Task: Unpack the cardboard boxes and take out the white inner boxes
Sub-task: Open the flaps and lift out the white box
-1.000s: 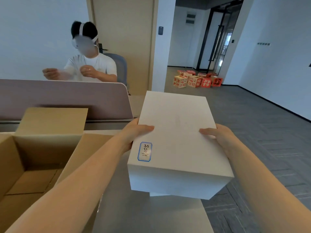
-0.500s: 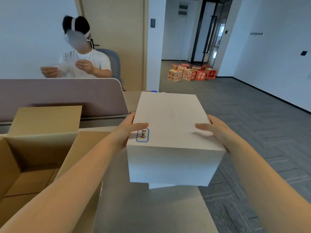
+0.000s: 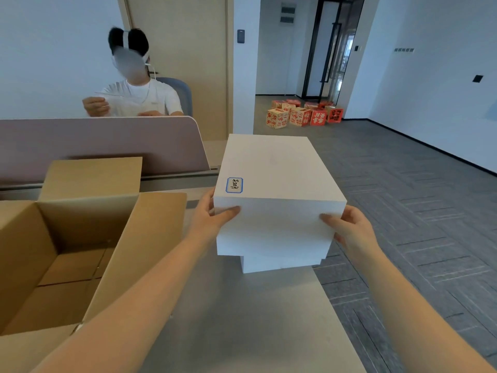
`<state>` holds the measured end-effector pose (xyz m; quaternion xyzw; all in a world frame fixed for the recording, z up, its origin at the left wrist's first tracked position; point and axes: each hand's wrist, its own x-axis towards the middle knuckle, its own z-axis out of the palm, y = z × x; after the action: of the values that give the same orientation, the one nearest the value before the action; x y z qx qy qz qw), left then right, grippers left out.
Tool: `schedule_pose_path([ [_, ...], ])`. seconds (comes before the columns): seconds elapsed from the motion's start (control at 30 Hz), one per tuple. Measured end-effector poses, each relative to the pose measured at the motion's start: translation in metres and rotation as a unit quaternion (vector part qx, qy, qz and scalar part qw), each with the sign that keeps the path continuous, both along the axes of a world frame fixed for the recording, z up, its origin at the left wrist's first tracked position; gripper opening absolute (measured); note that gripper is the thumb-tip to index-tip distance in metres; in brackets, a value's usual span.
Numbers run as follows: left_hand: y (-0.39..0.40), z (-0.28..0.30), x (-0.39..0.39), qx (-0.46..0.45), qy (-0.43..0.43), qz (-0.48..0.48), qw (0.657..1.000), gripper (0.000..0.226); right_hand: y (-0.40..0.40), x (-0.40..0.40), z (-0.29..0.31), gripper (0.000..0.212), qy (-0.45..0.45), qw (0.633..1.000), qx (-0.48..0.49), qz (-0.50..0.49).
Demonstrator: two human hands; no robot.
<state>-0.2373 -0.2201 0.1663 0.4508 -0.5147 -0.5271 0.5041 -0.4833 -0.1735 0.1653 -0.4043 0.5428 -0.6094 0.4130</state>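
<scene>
Step in hand: the person is setting a white box (image 3: 277,184) on a stack of white boxes at the right edge of the surface (image 3: 242,319); this looks like the placing part of unpacking.
White box: it is sitting at about 12 o'clock from the hands' midpoint, its near face turned toward the camera, a small blue-edged label (image 3: 234,185) on its top at the 9 o'clock corner.
Stack below: two more white boxes are showing under it, the middle box (image 3: 271,243) slightly narrower and the bottom box (image 3: 279,263) narrower still; whether the top box is fully resting or just touching I cannot tell.
Left hand (image 3: 212,216): it is holding the box's near left corner, thumb lying on the near face, fingers wrapping round the side out of view.
Right hand (image 3: 349,227): it is holding the near right corner the same way, thumb on the near face, the other fingers hidden behind the edge.
Cardboard box (image 3: 80,238): it is standing open at 9 o'clock of the stack, flaps up, just beside the left forearm; its inside looks bare as far as is visible.
Doing it well: squaring the near edges with the box below before letting go seems wise, since the stack is sitting close to the surface's right edge and an overhang could tip it toward the floor (image 3: 403,211).
Release: easing both hands off together, outward, should keep the box from twisting.
</scene>
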Motion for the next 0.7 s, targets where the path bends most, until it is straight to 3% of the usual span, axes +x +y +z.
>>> schedule_pose_path([
  [0.23, -0.011, -0.002, -0.025, 0.012, -0.005, 0.037, 0.999, 0.049, -0.017, -0.009, -0.006, 0.015, 0.010, 0.999, -0.024, -0.044],
  [0.4, -0.026, -0.013, -0.053, 0.097, 0.002, 0.040, 0.994, 0.075, -0.044, -0.024, -0.014, 0.016, 0.023, 0.999, 0.021, -0.043],
  [0.47, -0.029, -0.020, -0.059, 0.122, 0.023, 0.022, 0.992, 0.093, -0.052, -0.025, -0.021, 0.044, 0.001, 0.997, 0.076, -0.017],
  [0.57, -0.035, -0.028, -0.061, 0.126, 0.056, 0.015, 0.990, 0.105, -0.061, -0.030, -0.035, 0.129, -0.003, 0.994, 0.111, 0.017],
  [0.6, -0.036, -0.027, -0.062, 0.127, 0.064, 0.011, 0.990, 0.104, -0.064, -0.032, -0.039, 0.136, -0.001, 0.994, 0.104, 0.020],
  [0.7, -0.040, -0.024, -0.065, 0.112, 0.081, 0.003, 0.990, 0.102, -0.070, -0.034, -0.037, 0.120, 0.004, 0.995, 0.093, 0.026],
])
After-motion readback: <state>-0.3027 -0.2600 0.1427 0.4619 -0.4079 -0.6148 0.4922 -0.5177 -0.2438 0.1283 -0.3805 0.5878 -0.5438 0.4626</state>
